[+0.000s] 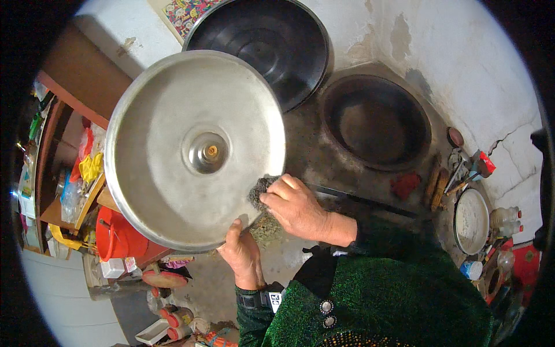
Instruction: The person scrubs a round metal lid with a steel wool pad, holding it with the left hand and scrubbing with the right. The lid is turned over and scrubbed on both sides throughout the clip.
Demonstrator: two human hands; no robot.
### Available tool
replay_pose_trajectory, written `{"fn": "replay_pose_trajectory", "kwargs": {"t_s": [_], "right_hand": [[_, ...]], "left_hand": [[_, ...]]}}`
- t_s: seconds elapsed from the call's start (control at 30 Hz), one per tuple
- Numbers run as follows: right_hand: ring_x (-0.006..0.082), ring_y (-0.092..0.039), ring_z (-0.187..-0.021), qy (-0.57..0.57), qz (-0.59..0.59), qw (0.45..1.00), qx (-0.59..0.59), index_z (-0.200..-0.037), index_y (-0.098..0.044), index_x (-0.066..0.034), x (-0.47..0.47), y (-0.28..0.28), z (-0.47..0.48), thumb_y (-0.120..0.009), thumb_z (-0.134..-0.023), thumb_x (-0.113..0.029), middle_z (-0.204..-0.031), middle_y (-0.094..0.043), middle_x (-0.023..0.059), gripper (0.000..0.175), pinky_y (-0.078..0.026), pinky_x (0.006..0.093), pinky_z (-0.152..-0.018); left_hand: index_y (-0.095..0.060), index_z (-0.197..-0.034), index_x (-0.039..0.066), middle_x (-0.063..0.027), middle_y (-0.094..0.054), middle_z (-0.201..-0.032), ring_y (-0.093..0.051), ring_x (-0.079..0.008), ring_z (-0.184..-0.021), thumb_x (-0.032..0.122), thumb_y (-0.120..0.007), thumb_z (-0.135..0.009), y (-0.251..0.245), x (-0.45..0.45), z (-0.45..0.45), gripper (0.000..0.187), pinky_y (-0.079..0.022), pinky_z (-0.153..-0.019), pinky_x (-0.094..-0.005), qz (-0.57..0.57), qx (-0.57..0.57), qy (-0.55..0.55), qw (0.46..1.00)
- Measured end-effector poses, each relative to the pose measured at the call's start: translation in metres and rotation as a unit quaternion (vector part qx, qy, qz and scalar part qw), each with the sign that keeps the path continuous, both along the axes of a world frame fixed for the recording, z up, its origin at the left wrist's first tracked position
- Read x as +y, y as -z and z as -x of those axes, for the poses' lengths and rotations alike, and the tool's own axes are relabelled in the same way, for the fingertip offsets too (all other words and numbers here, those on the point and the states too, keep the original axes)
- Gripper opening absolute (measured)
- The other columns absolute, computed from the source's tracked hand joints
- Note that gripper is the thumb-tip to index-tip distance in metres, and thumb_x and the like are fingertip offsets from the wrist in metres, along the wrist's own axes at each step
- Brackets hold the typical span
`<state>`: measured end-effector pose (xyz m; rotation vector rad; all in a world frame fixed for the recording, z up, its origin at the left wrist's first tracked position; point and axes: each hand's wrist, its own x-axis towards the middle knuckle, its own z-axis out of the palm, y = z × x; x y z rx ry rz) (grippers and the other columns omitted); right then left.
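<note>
A large round silvery metal pot lid (173, 195) is held up before me, its concave inner side facing me. At its centre sits a recessed cup with a brownish knob fastening (212, 151). My left hand (243, 256) grips the lower rim, the thumb lying over the edge on the inner face. In my right hand (297, 208) is a dark grey steel wool scourer (260, 191), pressed against the rim at the lower right. The fingers of that hand cover part of the scourer.
Behind the lid leans a big black round pan (295, 52). A wide dark wok (377, 123) is set into the stove top (303, 160). At right stands a white enamel basin (471, 221) near bottles (505, 219). A red bucket (121, 234) and a cluttered wooden cabinet (76, 104) are at left.
</note>
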<state>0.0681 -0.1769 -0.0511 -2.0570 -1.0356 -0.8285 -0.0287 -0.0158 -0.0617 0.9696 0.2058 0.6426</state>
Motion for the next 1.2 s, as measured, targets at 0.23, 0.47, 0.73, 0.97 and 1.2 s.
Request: {"fn": "replay_pose_trajectory", "kwargs": {"t_s": [0.23, 0.47, 0.73, 0.97, 1.2], "right_hand": [[0.0293, -0.049, -0.084, 0.14, -0.059, 0.987, -0.048, -0.081, -0.058, -0.0075, -0.016, -0.03, -0.049, -0.055, -0.075, -0.006, -0.085, -0.05, 0.009, 0.007, -0.043, 0.0417, -0.072], [0.0327, -0.051, -0.085, -0.059, -0.037, 0.989, 0.131, -0.092, -0.061, -0.002, 0.002, -0.004, 0.012, -0.065, -0.072, -0.006, -0.088, -0.049, 0.0156, 0.02, -0.045, 0.0445, -0.073], [0.0339, -0.051, -0.088, 0.086, -0.008, 0.996, 0.032, -0.091, -0.061, -0.002, -0.018, 0.0, -0.041, -0.067, -0.069, -0.001, -0.091, -0.049, 0.0149, 0.022, -0.045, 0.0441, -0.078], [0.0316, -0.05, -0.087, 0.061, -0.038, 0.997, -0.005, -0.086, -0.057, -0.0052, -0.004, -0.005, -0.014, -0.059, -0.074, -0.007, -0.088, -0.048, 0.0135, 0.013, -0.045, 0.044, -0.072], [0.0307, -0.05, -0.084, 0.149, 0.036, 0.986, -0.062, -0.079, -0.054, -0.0062, -0.032, -0.043, -0.062, -0.058, -0.077, -0.006, -0.087, -0.048, 0.0113, 0.005, -0.044, 0.0439, -0.071]], "left_hand": [[-0.046, -0.124, -0.002, -0.0105, -0.055, -0.11, -0.055, -0.0231, -0.101, -0.002, -0.06, -0.076, -0.004, -0.008, 0.008, 0.05, -0.042, -0.095, -0.0416, -0.004, 0.012, -0.004, 1.0], [-0.045, -0.125, -0.001, -0.0095, -0.054, -0.115, -0.054, -0.0231, -0.103, -0.004, -0.059, -0.075, -0.007, -0.007, 0.005, 0.052, -0.042, -0.095, -0.0418, -0.017, -0.016, 0.006, 1.0], [-0.049, -0.12, 0.003, -0.0068, -0.054, -0.108, -0.054, -0.0202, -0.097, -0.003, -0.061, -0.075, -0.001, -0.012, 0.007, 0.047, -0.043, -0.092, -0.036, -0.035, -0.013, -0.034, 0.999], [-0.049, -0.117, 0.001, -0.0054, -0.055, -0.107, -0.055, -0.0198, -0.095, -0.003, -0.062, -0.074, -0.009, -0.002, 0.015, 0.045, -0.045, -0.089, -0.0365, -0.058, -0.026, 0.032, 0.997], [-0.044, -0.127, 0.001, -0.009, -0.052, -0.117, -0.052, -0.0232, -0.103, -0.004, -0.058, -0.074, -0.011, -0.005, 0.022, 0.055, -0.042, -0.095, -0.0388, -0.04, -0.004, 0.012, 0.999]]}}
